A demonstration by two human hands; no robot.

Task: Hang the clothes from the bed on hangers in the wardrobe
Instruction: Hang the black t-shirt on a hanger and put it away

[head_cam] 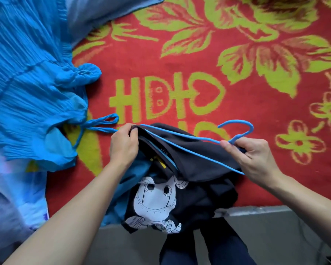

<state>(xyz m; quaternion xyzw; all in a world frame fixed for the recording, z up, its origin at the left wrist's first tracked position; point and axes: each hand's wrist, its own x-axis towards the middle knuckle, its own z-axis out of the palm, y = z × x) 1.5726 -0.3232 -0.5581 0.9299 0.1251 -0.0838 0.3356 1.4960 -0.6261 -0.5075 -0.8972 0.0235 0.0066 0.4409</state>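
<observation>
2 bare forearms reach in from the bottom edge. The left hand (pixel 122 144) pinches the collar of a black cotton T-shirt (pixel 189 161) over one end of a thin blue wire hanger (pixel 195 152). The right hand (pixel 254 157) has its fingers curled round the hanger's neck. The hanger's long bar runs from upper left to lower right, hook at the right. The shirt drapes over the edge of the bed's red flowered blanket (pixel 180 64), beside a pleated blue dress (pixel 27 92).
</observation>
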